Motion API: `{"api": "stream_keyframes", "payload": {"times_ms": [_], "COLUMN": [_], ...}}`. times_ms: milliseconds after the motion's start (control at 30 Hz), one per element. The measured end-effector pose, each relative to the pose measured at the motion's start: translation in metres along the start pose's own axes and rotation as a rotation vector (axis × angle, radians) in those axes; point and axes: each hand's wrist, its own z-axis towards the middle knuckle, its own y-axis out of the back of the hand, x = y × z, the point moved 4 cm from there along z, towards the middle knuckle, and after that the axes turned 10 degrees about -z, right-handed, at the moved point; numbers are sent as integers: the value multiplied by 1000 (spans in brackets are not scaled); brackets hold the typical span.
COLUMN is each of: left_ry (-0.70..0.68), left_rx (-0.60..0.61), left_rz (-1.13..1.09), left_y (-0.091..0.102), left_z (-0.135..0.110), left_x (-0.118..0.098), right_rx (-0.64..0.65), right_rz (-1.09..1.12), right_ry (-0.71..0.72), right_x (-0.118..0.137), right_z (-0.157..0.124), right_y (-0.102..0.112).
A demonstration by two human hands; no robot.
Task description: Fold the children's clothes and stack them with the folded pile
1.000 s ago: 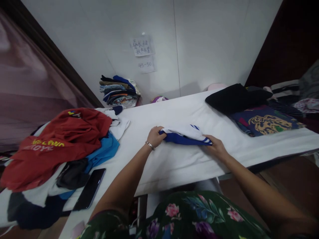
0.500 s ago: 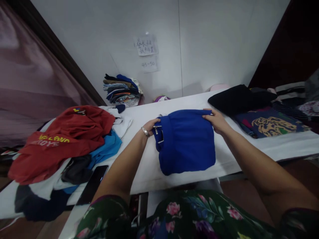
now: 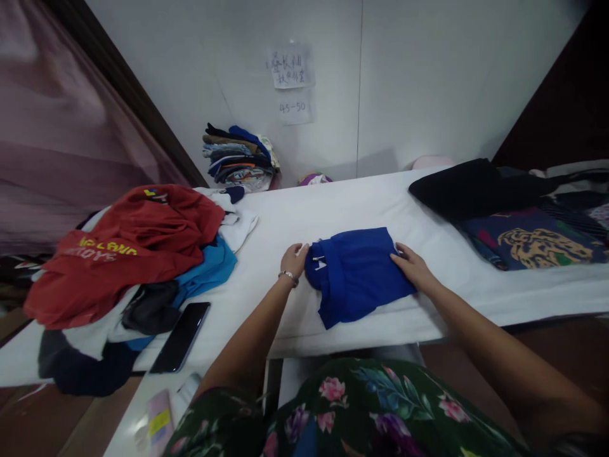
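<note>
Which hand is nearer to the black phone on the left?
Left. The left hand is beyond the phone and to its right, at the near side of the blue garment; the right hand is farther right, at the garment's opposite side.

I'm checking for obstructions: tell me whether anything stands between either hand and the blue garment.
Nothing visible does. The left hand is at one end of the blue garment, the right hand at the opposite edge. The red garment and the black cloth lie off to either side, out of the way.
</note>
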Motion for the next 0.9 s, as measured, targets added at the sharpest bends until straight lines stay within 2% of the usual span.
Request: {"api": "stream_keyframes", "payload": {"times_ms": [67, 167, 233, 300, 400, 500, 600, 767, 833, 900], "left_ry": [-213, -501, -616, -642, -588, -553, -598, -675, -673, -659], "left_rx": [43, 291, 432, 485, 446, 395, 344, 288, 283, 272], "left_rz": [84, 129, 207, 299, 361, 326, 269, 289, 294, 286], "left_y": [6, 2, -5, -12, -22, -27, -24, -19, -21, -23], "left_z": [-31, -86, -116, -131, -129, -115, -99, -71, -61, -53], "left_x": [-8, -14, -12, -5, 3, -2, -26, -69, -78, -81], "right_rx": [-8, 29, 114, 195, 245, 227, 185, 140, 173, 200], "right_rz": [-77, -246, -370, -488, -595, -553, -399, -208, -225, -289], "right_ry": [137, 445, 629, 738, 790, 797, 723, 452, 447, 504], "right_x": [7, 29, 42, 50, 51, 48, 49, 60, 69, 77], "right_z": [-25, -63, -83, -93, -90, -78, -65, -50, -50, -53], "right_y": [11, 23, 21, 13, -1, -9, -6, 3, 2, 0]}}
